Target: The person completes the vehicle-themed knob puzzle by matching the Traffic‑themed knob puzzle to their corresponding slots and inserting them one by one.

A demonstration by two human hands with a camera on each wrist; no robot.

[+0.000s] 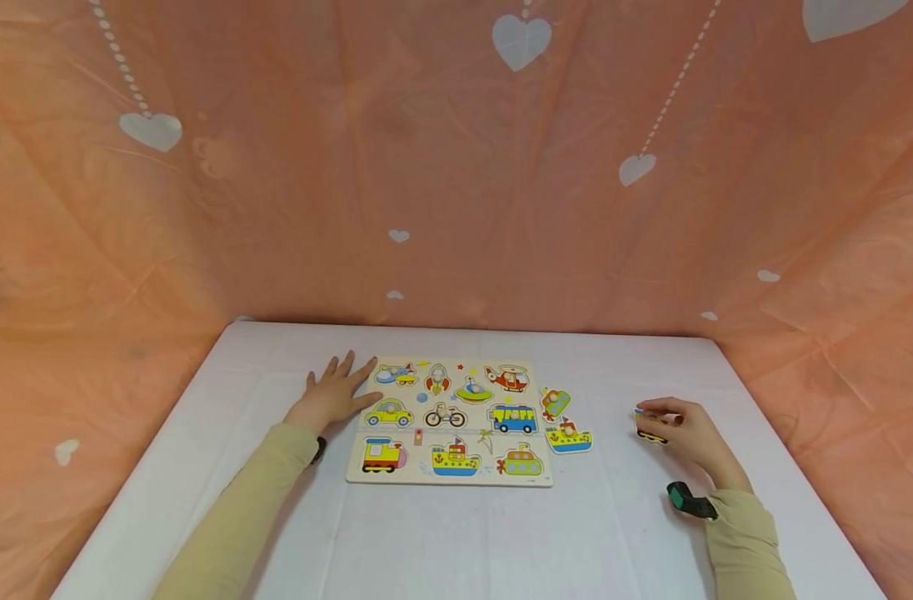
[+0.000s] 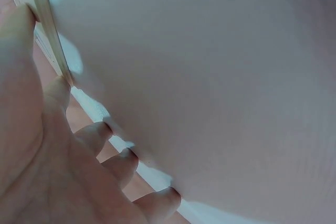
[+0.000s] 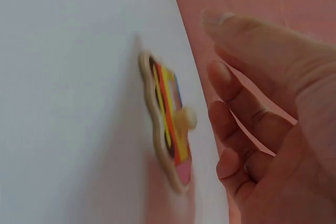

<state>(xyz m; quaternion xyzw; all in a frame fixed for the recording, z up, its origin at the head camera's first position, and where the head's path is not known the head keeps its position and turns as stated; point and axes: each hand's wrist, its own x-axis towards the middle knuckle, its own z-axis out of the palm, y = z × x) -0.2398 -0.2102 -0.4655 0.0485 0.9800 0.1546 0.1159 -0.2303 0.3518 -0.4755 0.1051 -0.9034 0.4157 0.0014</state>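
My left hand (image 1: 327, 402) rests at the left side of a wooden knob puzzle board (image 1: 426, 478), fingers spread. In the left wrist view, thumb and index fingertip of that hand (image 2: 63, 145) touch the board's edge (image 2: 46, 19). My right hand (image 1: 689, 437) hovers by a train puzzle piece (image 1: 641, 427). In the right wrist view the wooden knob of this train piece (image 3: 167, 114) faces the loosely bent fingers (image 3: 231, 85), with a gap between. A submarine piece (image 1: 556, 403) and a ship piece (image 1: 569, 437) lie right of the board.
Plane, rocket, saucer, helicopter, car, bicycle and bus show in the board's upper rows; train, ship and submarine pictures fill its bottom row. A white cloth (image 1: 456, 542) covers the table. Pink curtain (image 1: 441, 167) with white hearts hangs behind and at the sides.
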